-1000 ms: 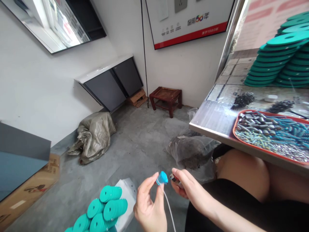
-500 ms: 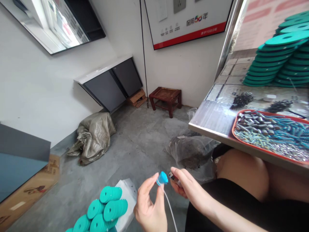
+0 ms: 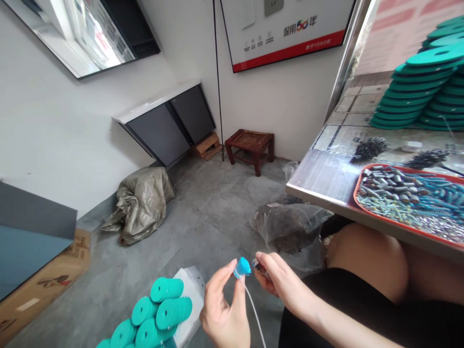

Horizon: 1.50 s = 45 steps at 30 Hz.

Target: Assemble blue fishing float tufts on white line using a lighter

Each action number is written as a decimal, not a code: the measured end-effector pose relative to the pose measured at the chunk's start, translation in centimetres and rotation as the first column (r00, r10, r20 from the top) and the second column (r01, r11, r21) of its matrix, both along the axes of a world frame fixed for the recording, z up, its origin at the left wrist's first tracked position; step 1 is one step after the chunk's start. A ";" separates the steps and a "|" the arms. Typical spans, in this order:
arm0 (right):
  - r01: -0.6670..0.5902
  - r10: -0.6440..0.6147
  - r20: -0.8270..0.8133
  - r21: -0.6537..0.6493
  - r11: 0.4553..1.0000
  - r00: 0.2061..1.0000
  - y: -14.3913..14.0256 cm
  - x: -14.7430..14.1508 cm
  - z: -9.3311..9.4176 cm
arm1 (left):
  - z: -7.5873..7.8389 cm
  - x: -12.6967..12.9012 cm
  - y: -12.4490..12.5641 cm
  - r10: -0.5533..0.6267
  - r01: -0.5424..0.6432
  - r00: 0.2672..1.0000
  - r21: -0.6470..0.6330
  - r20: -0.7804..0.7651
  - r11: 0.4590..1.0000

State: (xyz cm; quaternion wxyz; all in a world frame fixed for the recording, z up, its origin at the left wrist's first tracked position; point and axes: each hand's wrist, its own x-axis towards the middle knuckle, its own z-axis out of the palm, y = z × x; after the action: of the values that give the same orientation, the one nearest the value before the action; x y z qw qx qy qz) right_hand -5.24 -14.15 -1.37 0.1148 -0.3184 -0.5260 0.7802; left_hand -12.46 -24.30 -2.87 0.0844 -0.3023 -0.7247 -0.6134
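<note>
Above the lap, left hand (image 3: 223, 314) pinching blue cap (image 3: 242, 267), right hand (image 3: 281, 285) gripping small tool (image 3: 256, 264)

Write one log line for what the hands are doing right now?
left hand: pinches blue disc on white cord | right hand: holds small object, unclear | nearby: teal disc rolls, red tray of screws

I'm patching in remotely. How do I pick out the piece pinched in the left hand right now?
Start at the table on the right with the red tray, then drop to the two hands in front of the knees. The left hand pinches a small blue cap at its fingertips, a thin white cord trailing below. It is bright blue and single, unlike the green discs stacked lower left.
</note>
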 end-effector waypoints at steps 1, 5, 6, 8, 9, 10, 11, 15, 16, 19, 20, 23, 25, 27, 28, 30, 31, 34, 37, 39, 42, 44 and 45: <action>-0.001 0.001 -0.004 -0.007 1.000 1.000 0.0 0.0 -0.1 | 0.0 0.0 0.0 -0.002 0.002 1.000 0.003 0.004 1.000; -0.028 0.021 -0.089 -0.077 0.997 0.996 -0.1 -0.1 -0.5 | -0.3 -0.1 -0.2 0.005 -0.005 1.000 0.012 0.015 1.000; -0.033 0.024 -0.106 -0.092 0.995 0.994 -0.1 -0.2 -0.5 | -0.4 -0.2 -0.2 0.008 -0.008 1.000 0.010 0.019 1.000; -0.035 0.019 -0.130 -0.123 0.992 0.991 -0.2 -0.3 -0.7 | -0.4 -0.2 -0.3 0.005 -0.006 1.000 0.007 0.030 1.000; -0.035 0.015 -0.143 -0.140 0.989 0.990 -0.2 -0.4 -0.8 | -0.4 -0.1 -0.2 0.001 -0.001 0.999 0.007 0.038 1.000; -0.042 0.016 -0.162 -0.159 0.986 0.987 -0.3 -0.4 -1.0 | -0.3 -0.1 -0.2 -0.003 0.003 0.999 0.011 0.046 1.000; -0.055 0.022 -0.181 -0.180 0.982 0.983 -0.3 -0.5 -1.2 | -0.2 -0.1 -0.1 -0.007 0.006 0.998 0.017 0.056 1.000; -0.150 0.058 -0.268 -0.339 0.929 0.962 -0.4 -0.5 -1.8 | 0.4 0.0 0.6 0.006 -0.012 0.988 0.037 0.154 0.999; -0.182 0.060 -0.295 -0.404 0.896 0.954 -0.3 -0.4 -1.9 | 0.5 0.0 0.7 0.011 -0.019 0.981 0.038 0.192 0.999; -0.270 0.043 -0.386 -0.556 0.786 0.922 0.1 -0.1 -1.9 | 0.7 0.0 1.1 0.024 -0.036 0.947 0.032 0.319 0.999; -0.297 0.036 -0.415 -0.586 0.754 0.909 0.2 0.0 -1.9 | 0.7 0.0 1.2 0.025 -0.039 0.933 0.033 0.359 0.999; -0.394 0.025 -0.508 -0.635 0.665 0.861 0.6 0.4 -1.9 | 1.2 0.4 1.5 0.026 -0.050 0.897 0.043 0.442 0.998; -0.457 0.016 -0.569 -0.643 0.614 0.822 0.8 0.6 -1.8 | 1.9 0.7 1.8 0.011 -0.036 0.887 0.046 0.461 0.998; -0.501 0.002 -0.615 -0.640 0.583 0.788 1.1 0.8 -1.6 | 2.6 1.0 2.1 -0.023 0.001 0.882 0.046 0.470 0.999; -0.517 -0.004 -0.632 -0.638 0.571 0.775 1.2 1.0 -1.5 | 3.0 1.2 2.3 -0.043 0.023 0.878 0.049 0.476 0.999; -0.553 -0.007 -0.663 -0.629 0.546 0.748 1.6 1.3 -1.1 | 3.7 1.5 2.9 -0.077 0.052 0.861 0.062 0.503 0.997; -0.574 -0.005 -0.682 -0.621 0.534 0.732 1.9 1.5 -0.9 | 4.0 1.6 3.3 -0.086 0.057 0.851 0.073 0.519 0.996; -0.632 0.014 -0.726 -0.589 0.503 0.687 2.7 2.0 -0.3 | 4.9 1.9 4.2 -0.100 0.054 0.835 0.100 0.542 0.994; -0.653 0.051 -0.732 -0.571 0.498 0.679 3.4 2.1 -0.2 | 5.3 1.9 4.8 -0.077 0.022 0.844 0.109 0.530 0.994; -0.653 0.067 -0.723 -0.576 0.492 0.688 3.6 1.9 -0.7 | 5.2 1.6 4.9 -0.051 -0.001 0.845 0.098 0.532 0.995; -0.642 0.067 -0.697 -0.613 0.461 0.714 3.8 0.8 -2.1 | 4.8 0.7 4.7 0.002 -0.037 0.829 0.053 0.559 0.998; -0.631 0.064 -0.676 -0.643 0.434 0.734 3.8 0.0 -3.2 | 4.3 -0.2 4.1 0.051 -0.072 0.807 0.012 0.588 0.997; -0.625 0.067 -0.665 -0.657 0.421 0.744 3.9 -0.4 -3.7 | 4.1 -0.7 3.7 0.079 -0.091 0.795 -0.011 0.602 0.996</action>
State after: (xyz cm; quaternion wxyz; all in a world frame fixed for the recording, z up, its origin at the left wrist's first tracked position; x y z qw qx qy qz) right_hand -5.66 -10.28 -5.04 -0.0868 0.0266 -0.0705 0.9934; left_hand -13.20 -20.63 1.26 -0.1198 -0.0586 -0.7210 -0.6800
